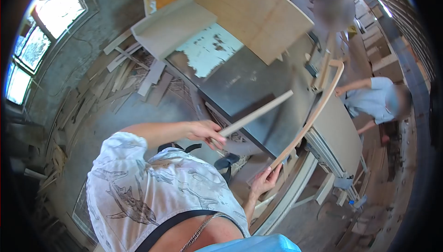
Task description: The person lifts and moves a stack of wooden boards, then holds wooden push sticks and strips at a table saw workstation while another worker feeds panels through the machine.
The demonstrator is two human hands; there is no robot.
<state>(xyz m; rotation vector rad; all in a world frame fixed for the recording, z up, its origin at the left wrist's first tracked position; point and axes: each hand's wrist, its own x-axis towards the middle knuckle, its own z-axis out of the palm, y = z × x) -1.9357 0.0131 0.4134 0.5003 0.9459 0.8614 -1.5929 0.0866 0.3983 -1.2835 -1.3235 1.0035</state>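
My left hand is closed around the near end of a straight wooden strip. That strip slants up and away over the dark metal machine table. Lower and to the right, my right hand grips the near end of a long, thin wooden strip. It runs along the table's right side, looks curved through the lens, and bends at its far end. The palm side of my right hand is partly hidden.
Large wooden panels stand at the table's far side. A sliding carriage with a board lies to the right. A person is beside it, and another person is farther back. Scrap wood litters the floor at left.
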